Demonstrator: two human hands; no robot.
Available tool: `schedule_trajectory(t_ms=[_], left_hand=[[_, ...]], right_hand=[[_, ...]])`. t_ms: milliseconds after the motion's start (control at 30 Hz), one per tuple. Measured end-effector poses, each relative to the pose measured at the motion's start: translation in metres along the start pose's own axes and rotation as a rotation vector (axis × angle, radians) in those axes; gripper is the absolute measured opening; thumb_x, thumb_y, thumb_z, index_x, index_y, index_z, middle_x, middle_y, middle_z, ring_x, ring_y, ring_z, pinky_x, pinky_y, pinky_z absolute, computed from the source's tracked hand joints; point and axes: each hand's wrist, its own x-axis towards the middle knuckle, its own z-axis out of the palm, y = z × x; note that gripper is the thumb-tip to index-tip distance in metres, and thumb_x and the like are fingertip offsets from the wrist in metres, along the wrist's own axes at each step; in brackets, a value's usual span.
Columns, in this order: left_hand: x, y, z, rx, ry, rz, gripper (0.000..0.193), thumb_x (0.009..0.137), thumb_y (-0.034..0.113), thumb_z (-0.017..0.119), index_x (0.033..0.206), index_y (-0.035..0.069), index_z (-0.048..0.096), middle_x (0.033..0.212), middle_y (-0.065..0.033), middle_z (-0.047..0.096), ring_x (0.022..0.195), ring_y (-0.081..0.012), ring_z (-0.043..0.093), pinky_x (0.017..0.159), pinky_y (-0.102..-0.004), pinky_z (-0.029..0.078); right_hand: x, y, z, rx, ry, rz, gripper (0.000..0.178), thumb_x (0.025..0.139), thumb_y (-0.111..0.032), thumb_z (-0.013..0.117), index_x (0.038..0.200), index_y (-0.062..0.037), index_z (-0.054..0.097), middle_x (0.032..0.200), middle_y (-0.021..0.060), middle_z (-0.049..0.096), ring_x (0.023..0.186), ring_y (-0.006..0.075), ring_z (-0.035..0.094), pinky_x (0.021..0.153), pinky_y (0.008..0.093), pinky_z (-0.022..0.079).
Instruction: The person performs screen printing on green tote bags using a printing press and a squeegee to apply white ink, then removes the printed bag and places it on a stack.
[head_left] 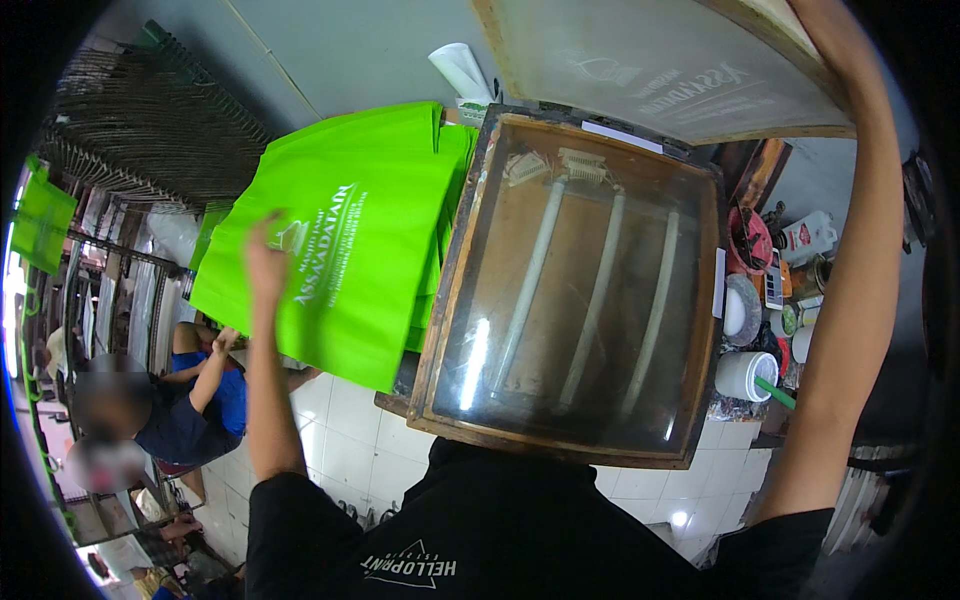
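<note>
Over a bright green fabric bag (380,200) with white print, my left hand (267,262) is smeared by motion, so its fingers cannot be made out. The bag lies spread on top of other green bags, left of a wooden box with a glass top (560,300). Pale tubes show beneath the glass. My right hand (815,25) is raised to the top right corner, at the wooden edge of a tilted screen printing frame (640,70); its fingers are partly cut off by the picture's edge. Nothing lies on the glass.
A seated person (185,410) at the left has a hand near the bag's lower corner. Right of the box stand a white tub (745,377) with a green handle, a red bowl (748,240) and a jug (810,235). Metal racks (150,110) fill the far left.
</note>
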Motion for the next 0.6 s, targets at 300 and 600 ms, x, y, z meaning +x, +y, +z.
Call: schedule_trajectory(t_ms=[300,600], left_hand=[[-0.093,0.117,0.111,0.048,-0.484,0.558,0.036,0.087,0.026,0.072,0.116,0.007,0.064,0.125,-0.0127,0.061,0.119,-0.0317,0.055,0.104,-0.0452,0.04],[-0.036,0.129,0.067,-0.731,0.052,-0.404,0.018,0.102,0.017,0.057,0.101,0.001,0.064,0.088,-0.0029,0.063,0.086,-0.0113,0.055,0.079,-0.0271,0.046]], right_hand=[[-0.001,-0.001,-0.009,-0.055,0.01,-0.021,0.028,0.087,-0.019,0.074,0.1,0.0063,0.075,0.076,0.009,0.073,0.066,0.0148,0.063,0.066,0.0335,0.052],[0.004,-0.008,-0.002,0.004,-0.013,0.073,0.027,0.089,-0.021,0.073,0.1,0.0031,0.078,0.077,0.0139,0.075,0.063,0.0175,0.066,0.063,0.033,0.052]])
